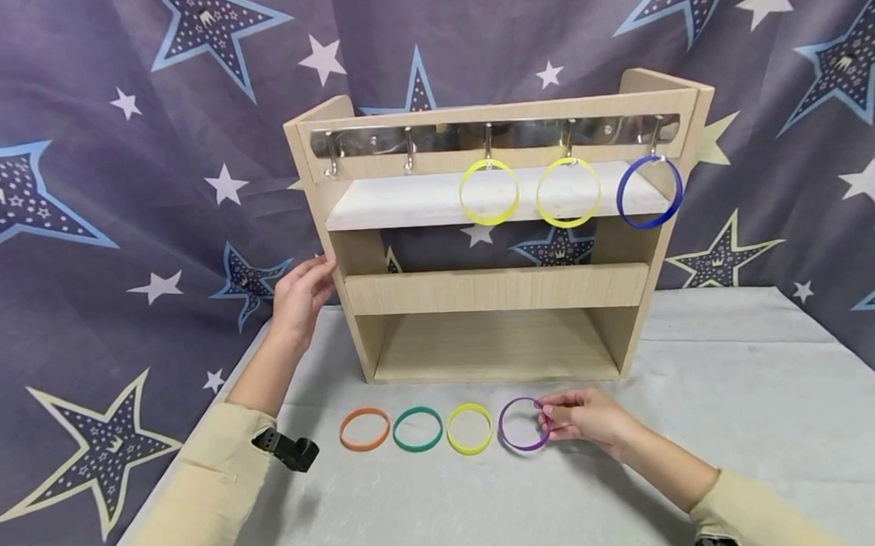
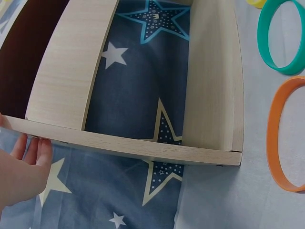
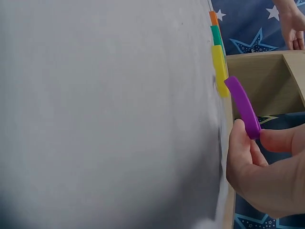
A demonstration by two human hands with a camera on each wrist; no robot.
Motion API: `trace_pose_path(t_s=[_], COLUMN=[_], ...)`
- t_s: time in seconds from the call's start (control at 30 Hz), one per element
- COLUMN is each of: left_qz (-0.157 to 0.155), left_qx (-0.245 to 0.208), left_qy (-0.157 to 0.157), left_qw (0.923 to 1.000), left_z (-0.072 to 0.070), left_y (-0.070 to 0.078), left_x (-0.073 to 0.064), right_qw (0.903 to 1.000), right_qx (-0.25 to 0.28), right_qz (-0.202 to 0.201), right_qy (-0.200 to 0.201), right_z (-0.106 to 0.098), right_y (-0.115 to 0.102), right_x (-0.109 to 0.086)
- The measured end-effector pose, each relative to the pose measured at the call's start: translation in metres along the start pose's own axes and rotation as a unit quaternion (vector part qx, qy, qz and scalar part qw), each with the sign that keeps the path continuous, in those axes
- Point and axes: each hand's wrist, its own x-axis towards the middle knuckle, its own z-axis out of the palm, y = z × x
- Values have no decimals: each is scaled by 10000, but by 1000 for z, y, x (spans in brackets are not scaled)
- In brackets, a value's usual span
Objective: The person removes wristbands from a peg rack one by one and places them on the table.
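My right hand (image 1: 584,418) pinches a purple silicone wristband (image 1: 527,447) between thumb and fingers, tilted up close over the table. In the right wrist view the purple wristband (image 3: 244,106) shows edge-on at the fingertips. Left of it, a yellow wristband (image 1: 471,450), a green wristband (image 1: 419,449) and an orange wristband (image 1: 365,447) lie in a row. My left hand (image 1: 303,292) touches the outer side of the wooden shelf unit (image 1: 498,290). In the left wrist view its fingers (image 2: 44,151) rest against the side panel, one fingertip at the front edge.
A metal hook rail (image 1: 445,136) runs along the top of the unit. Two yellow wristbands (image 1: 490,220) and a blue wristband (image 1: 650,224) hang from its middle and right hooks. The two left hooks are bare. A star-patterned curtain (image 1: 150,321) stands behind the grey-covered table (image 1: 421,521).
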Motion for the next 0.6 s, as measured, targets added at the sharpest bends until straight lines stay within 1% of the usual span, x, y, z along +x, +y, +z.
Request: trace_pose_path(t_s=[0.07, 0.13, 0.17, 0.27, 0.33, 0.4, 0.47, 0.53, 0.6], left_qz=[-6, -10, -11, -21, -22, -26, -34, -41, -47], left_qx=[0, 28, 40, 63, 52, 73, 88, 106, 116], left_qy=[-2, -1, -3, 3, -6, -6, -13, -17, -18], left_qw=[10000, 10000, 10000, 10000, 10000, 10000, 10000, 9999, 9999], left_z=[0, 0, 0, -1, -1, -1, -1, -1, -1], left_y=[0, 0, -1, -1, -1, -1, -1, 0, 0], left_x=[0, 0, 0, -1, -1, -1, -1, -1, -1], right_qw=[9999, 9998, 9996, 9963, 9913, 9837, 9763, 9695, 9651], right_qx=[-47, -183, -289, -836, -1244, -1661, -1991, -2263, -2442], right_qz=[-114, -65, -27, -74, -140, -302, -381, -435, -490], right_qy=[-69, -58, -28, 186, 406, 616, 757, 839, 811], right_z=[1, 2, 3, 6, 7, 9, 9, 8, 6], right_y=[0, 0, 0, -1, -3, -5, -9, -14, -20], right_x=[0, 0, 0, -1, -1, -1, -2, -3, -5])
